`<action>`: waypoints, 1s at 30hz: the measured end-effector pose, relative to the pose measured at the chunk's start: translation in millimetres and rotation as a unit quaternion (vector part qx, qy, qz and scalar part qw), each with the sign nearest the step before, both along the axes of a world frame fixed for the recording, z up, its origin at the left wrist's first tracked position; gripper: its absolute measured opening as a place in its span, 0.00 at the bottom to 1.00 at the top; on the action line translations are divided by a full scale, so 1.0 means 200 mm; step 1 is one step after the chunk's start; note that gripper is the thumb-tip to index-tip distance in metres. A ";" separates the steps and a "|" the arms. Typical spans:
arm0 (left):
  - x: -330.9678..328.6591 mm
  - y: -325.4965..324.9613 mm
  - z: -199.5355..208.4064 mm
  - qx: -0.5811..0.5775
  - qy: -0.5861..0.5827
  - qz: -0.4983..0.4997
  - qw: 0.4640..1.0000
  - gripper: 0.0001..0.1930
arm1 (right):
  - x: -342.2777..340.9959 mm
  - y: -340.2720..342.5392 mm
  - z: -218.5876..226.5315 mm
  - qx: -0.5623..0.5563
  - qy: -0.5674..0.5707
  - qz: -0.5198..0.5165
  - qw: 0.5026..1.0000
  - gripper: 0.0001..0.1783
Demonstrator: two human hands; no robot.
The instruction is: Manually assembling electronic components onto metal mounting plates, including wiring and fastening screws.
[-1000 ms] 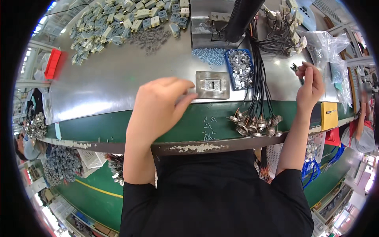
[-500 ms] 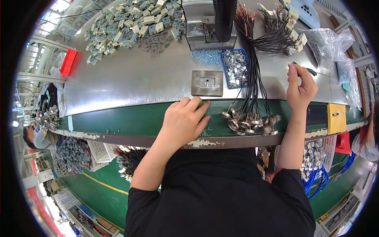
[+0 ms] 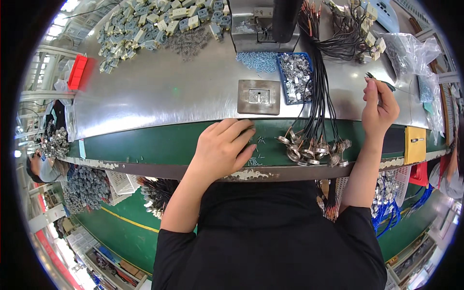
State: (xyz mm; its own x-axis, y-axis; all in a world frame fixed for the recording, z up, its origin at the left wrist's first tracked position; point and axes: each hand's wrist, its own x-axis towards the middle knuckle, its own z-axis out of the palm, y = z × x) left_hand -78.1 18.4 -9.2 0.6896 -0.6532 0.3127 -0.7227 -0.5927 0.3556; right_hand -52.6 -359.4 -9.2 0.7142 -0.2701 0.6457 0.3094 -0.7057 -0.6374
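My left hand (image 3: 223, 149) rests palm down on the green strip (image 3: 159, 137) at the bench's front, fingers loosely bent and thumb apart. Small loose screws (image 3: 256, 157) lie beside its thumb and fingertips. Just beyond stands a square metal fixture (image 3: 245, 107) with a recessed centre. My right hand (image 3: 379, 111) is raised at the right with its fingers curled in. A dark-handled hand tool (image 3: 389, 87) shows behind its fingertips; whether the fingers grip it, I cannot tell. Between my hands, black cables (image 3: 317, 92) end in round metal parts (image 3: 316, 151) on the green strip.
A blue tray (image 3: 280, 79) of small metal pieces stands beside a pile of bluish screws (image 3: 256, 62). Behind them rises a press-like machine (image 3: 241, 38). Grey and cream connector housings (image 3: 159, 24) and springs (image 3: 188, 43) heap at far left. Plastic bags (image 3: 415, 53) lie at right.
The view has shifted a little, so the bench items appear further right. My left fingers have drawn back slightly from the fixture, showing more loose screws. My right hand stays curled and raised.
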 end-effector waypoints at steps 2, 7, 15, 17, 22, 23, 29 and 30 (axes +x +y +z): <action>-0.02 0.00 -0.02 -0.016 -0.016 -0.003 1.000 0.13 | 0.00 0.00 -0.01 0.025 0.011 -0.013 1.000 0.08; -0.09 0.02 0.00 -0.003 0.012 -0.062 0.998 0.14 | 0.01 -0.03 -0.05 -0.005 0.017 0.001 1.000 0.10; -0.12 -0.05 0.03 -0.019 0.073 -0.071 0.995 0.29 | 0.01 -0.02 -0.06 0.025 0.041 -0.016 0.999 0.10; -0.13 -0.07 0.00 0.023 0.075 -0.082 0.994 0.33 | 0.01 -0.02 -0.07 0.035 0.041 -0.015 0.998 0.10; -0.22 -0.05 0.00 0.028 0.085 -0.071 0.993 0.33 | 0.01 -0.04 -0.07 0.038 0.049 -0.015 0.998 0.11; -0.24 -0.04 -0.01 0.029 0.079 -0.069 0.994 0.33 | 0.01 -0.04 -0.07 0.031 0.049 -0.018 0.998 0.11; -0.33 0.02 -0.03 0.006 0.066 -0.078 0.995 0.33 | 0.01 -0.04 -0.07 0.032 0.042 -0.010 0.999 0.11; -0.32 0.01 -0.02 0.005 0.067 -0.078 0.995 0.33 | 0.00 -0.04 -0.08 0.032 0.043 -0.010 0.998 0.11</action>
State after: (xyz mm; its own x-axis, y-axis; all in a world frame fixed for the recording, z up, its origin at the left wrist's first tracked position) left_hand -141.9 20.8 -12.5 0.6151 -0.7579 0.2175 -0.7524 -0.4818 0.4491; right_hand -51.6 -367.8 -24.4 0.7609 -0.3234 0.5625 0.2377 -0.6677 -0.7055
